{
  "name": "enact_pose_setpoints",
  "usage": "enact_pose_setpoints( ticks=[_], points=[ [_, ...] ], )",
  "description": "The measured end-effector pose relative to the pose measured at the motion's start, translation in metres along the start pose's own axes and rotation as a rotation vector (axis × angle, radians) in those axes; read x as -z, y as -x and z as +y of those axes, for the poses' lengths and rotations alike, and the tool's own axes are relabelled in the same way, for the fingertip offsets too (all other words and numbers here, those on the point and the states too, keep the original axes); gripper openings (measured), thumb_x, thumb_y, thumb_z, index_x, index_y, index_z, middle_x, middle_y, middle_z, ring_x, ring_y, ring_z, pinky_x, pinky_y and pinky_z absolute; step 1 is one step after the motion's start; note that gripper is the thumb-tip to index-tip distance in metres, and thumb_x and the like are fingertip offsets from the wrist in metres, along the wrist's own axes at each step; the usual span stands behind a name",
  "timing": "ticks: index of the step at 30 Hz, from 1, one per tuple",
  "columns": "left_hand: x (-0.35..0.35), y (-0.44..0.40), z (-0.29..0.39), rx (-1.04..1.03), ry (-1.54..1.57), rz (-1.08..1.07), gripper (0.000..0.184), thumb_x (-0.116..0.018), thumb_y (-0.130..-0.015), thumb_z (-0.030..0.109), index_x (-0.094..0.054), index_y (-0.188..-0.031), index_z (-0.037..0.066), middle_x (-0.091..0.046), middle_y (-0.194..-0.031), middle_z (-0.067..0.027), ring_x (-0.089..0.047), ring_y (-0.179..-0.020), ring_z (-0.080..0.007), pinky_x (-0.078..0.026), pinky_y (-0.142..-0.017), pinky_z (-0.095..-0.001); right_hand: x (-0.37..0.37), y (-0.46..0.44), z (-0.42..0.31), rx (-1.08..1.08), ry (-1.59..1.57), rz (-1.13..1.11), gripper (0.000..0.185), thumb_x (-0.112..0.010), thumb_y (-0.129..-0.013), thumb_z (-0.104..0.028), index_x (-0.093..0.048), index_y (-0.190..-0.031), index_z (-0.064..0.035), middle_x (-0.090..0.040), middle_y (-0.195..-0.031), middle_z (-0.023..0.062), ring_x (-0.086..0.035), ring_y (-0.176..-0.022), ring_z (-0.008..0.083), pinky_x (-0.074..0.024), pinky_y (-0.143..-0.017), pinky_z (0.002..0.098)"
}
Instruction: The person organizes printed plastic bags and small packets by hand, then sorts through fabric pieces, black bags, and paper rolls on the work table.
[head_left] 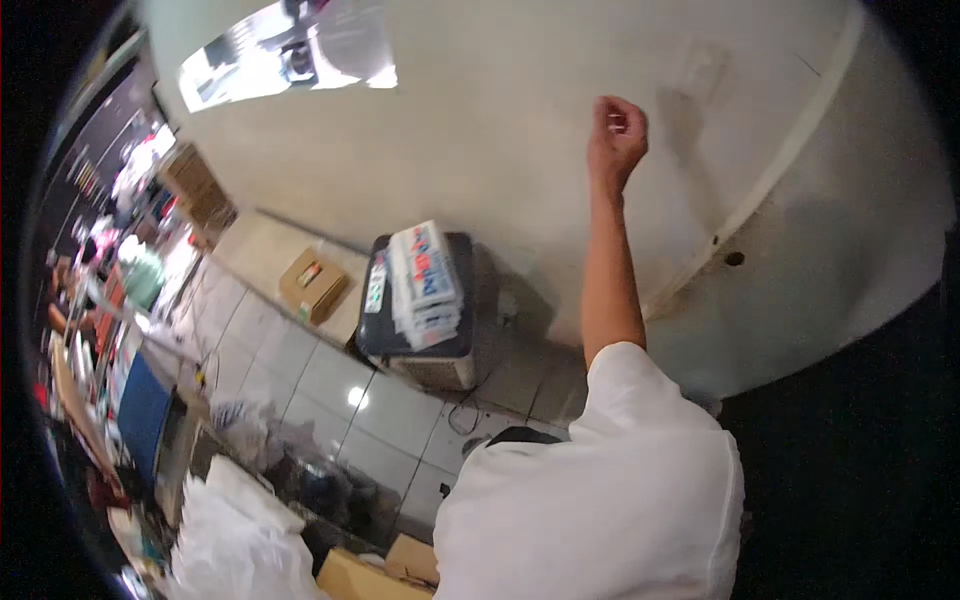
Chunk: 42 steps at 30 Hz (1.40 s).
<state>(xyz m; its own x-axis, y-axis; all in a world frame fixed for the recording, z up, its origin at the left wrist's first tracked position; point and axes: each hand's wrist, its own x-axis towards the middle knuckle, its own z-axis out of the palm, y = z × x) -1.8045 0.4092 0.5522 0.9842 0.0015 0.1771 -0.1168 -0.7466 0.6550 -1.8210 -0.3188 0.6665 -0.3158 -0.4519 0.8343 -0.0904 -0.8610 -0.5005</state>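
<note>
My right hand (618,135) is raised in front of the pale wall (500,130), at the end of a bare forearm and a white sleeve. Its fingers curl inward, with small whitish spots between them; whether they hold anything is too small to make out. Below and to the left of the hand, well apart from it, a stack of printed plastic packets (425,280) lies on a dark-topped bin (465,262). My left hand is outside the view.
A small cardboard box (313,285) rests on a low ledge (260,243) left of the bin. White plastic bags (235,540) and cardboard (365,578) are at the lower left. A thin cable (455,415) lies on the tiled floor (375,430). Clutter fills the far left.
</note>
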Motion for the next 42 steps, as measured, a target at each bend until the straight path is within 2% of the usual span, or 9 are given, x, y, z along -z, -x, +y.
enact_pose_setpoints(
  ticks=[7, 17, 19, 22, 24, 28, 33, 35, 42],
  points=[
    [0.013, 0.000, -0.029, 0.153, 0.003, 0.056, 0.037, -0.067, -0.084, 0.013, -0.061, -0.116, -0.004, -0.063, -0.106, -0.0157, -0.059, -0.101, -0.0236, -0.046, -0.092, -0.0351, 0.059, -0.097, 0.107, -0.177, -0.118, -0.112, 0.016, -0.064, -0.088, -0.010, -0.067, -0.100, -0.0009, -0.066, -0.098, 0.0061, -0.062, -0.086, 0.0159, -0.0509, -0.080, 0.0320],
    [0.260, 0.185, -0.077, 0.389, -1.028, 0.858, 0.035, -0.069, -0.084, 0.019, -0.062, -0.110, -0.003, -0.061, -0.116, -0.0189, -0.057, -0.111, -0.0336, -0.042, -0.097, -0.0415, -0.099, 0.186, -0.028, -0.232, -0.593, -0.966, 0.024, -0.065, -0.092, -0.024, -0.056, -0.077, -0.0066, -0.047, -0.068, -0.0056, -0.039, -0.062, 0.0040, -0.0333, -0.055, 0.0206],
    [0.320, 0.270, -0.083, 0.629, -1.167, 1.044, 0.045, -0.067, -0.084, 0.041, -0.064, -0.109, 0.003, -0.062, -0.114, -0.0189, -0.057, -0.106, -0.0365, -0.044, -0.093, -0.0438, -0.124, 0.250, -0.076, -0.205, -0.719, -1.128, 0.024, -0.065, -0.092, -0.020, -0.056, -0.075, -0.0063, -0.045, -0.065, -0.0045, -0.039, -0.060, 0.0044, -0.0342, -0.055, 0.0216],
    [0.270, 0.262, -0.010, 1.734, -1.530, 1.032, 0.103, -0.073, -0.066, 0.064, -0.032, -0.146, 0.013, -0.040, -0.143, -0.0256, -0.039, -0.133, -0.0358, -0.032, -0.109, -0.0462, -0.119, 0.329, -0.167, -0.063, -0.976, -1.386, 0.019, -0.065, -0.091, -0.013, -0.057, -0.075, -0.0053, -0.047, -0.064, -0.0038, -0.041, -0.060, 0.0048, -0.0353, -0.057, 0.0206],
    [0.354, 0.413, -0.144, 1.325, -1.045, 0.807, 0.130, -0.076, -0.058, 0.069, -0.011, -0.152, 0.008, -0.026, -0.150, -0.0267, -0.029, -0.140, -0.0336, -0.026, -0.114, -0.0419, -0.074, 0.359, -0.263, -0.102, -1.157, -1.608, 0.020, -0.065, -0.092, -0.013, -0.057, -0.075, -0.0055, -0.049, -0.066, -0.0035, -0.040, -0.060, 0.0041, -0.0333, -0.056, 0.0196],
    [0.352, 0.386, -0.061, 1.466, -0.424, 0.920, 0.138, -0.080, -0.052, 0.069, -0.017, -0.144, -0.012, -0.039, -0.143, -0.0277, -0.042, -0.132, -0.0328, -0.035, -0.108, -0.0356, 0.023, 0.407, -0.402, 0.192, -1.445, -1.864, 0.020, -0.067, -0.088, -0.007, -0.056, -0.072, -0.0013, -0.048, -0.061, -0.0043, -0.039, -0.057, 0.0041, -0.0320, -0.050, 0.0222],
    [0.368, 0.416, -0.084, 1.424, -0.393, 0.919, 0.121, -0.084, -0.049, 0.063, -0.041, -0.133, -0.012, -0.054, -0.129, -0.0274, -0.055, -0.119, -0.0311, -0.044, -0.100, -0.0349, 0.189, 0.420, -0.548, 0.327, -1.864, -2.530, 0.026, -0.075, -0.080, -0.014, -0.065, -0.100, -0.0012, -0.063, -0.087, 0.0097, -0.060, -0.077, 0.0168, -0.0489, -0.068, 0.0326],
    [0.361, 0.429, -0.097, 1.324, -0.628, 1.123, 0.098, -0.088, -0.051, 0.051, -0.055, -0.120, -0.009, -0.061, -0.118, -0.0259, -0.062, -0.108, -0.0308, -0.049, -0.092, -0.0355, 0.246, 0.424, -0.594, 0.653, -2.156, -2.296, 0.041, -0.073, -0.084, -0.012, -0.056, -0.120, -0.0019, -0.062, -0.103, 0.0087, -0.059, -0.090, 0.0142, -0.0499, -0.073, 0.0287],
    [0.296, 0.423, -0.027, 0.801, -0.464, 1.335, 0.071, -0.087, -0.061, 0.021, -0.054, -0.120, -0.003, -0.064, -0.109, -0.0162, -0.063, -0.095, -0.0264, -0.050, -0.084, -0.0360, 0.371, 0.440, -0.666, -0.102, -2.214, -2.784, 0.074, -0.067, -0.090, -0.028, -0.024, -0.147, -0.0063, -0.045, -0.132, 0.0189, -0.053, -0.111, 0.0233, -0.0457, -0.094, 0.0378]
  ],
)
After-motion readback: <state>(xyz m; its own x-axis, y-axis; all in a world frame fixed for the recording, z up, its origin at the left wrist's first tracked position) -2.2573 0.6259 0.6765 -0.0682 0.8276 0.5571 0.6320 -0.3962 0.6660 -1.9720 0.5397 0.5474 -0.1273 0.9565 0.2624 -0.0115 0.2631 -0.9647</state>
